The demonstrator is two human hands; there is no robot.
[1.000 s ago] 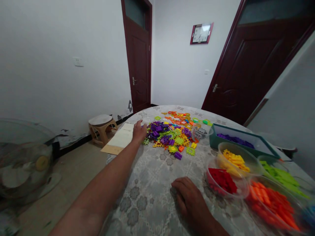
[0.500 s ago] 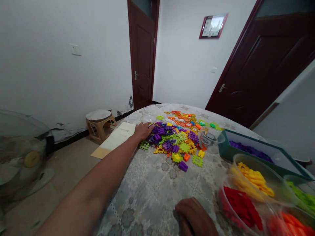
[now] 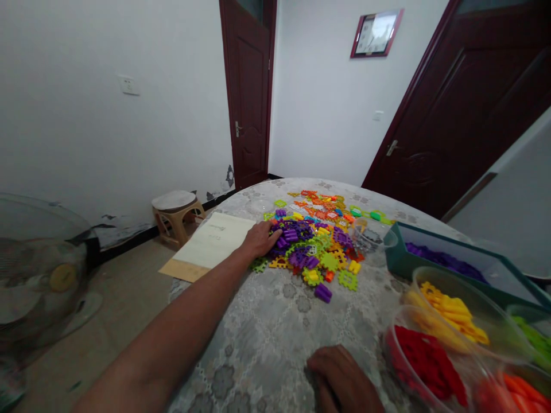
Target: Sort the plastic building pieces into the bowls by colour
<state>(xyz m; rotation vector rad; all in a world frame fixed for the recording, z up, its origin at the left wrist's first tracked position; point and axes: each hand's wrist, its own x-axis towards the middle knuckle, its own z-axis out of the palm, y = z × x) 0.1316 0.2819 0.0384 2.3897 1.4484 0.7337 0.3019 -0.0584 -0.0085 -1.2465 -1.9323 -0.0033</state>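
My left hand reaches far across the round table and lies on the left edge of a heap of small coloured plastic pieces, its fingers curled over the purple ones. Whether it grips any piece is hidden. My right hand rests palm down on the patterned cloth near the front edge, fingers loosely bent, nothing in it that I can see.
At the right stand a clear bowl of red pieces, one of yellow pieces, a teal box with purple pieces, and green and orange pieces at the frame edge. A paper sheet overhangs the left rim. A stool and a fan stand left.
My left hand has slid right from the pile's edge onto the purple pieces. The view has shifted, so my right hand sits lower in frame.
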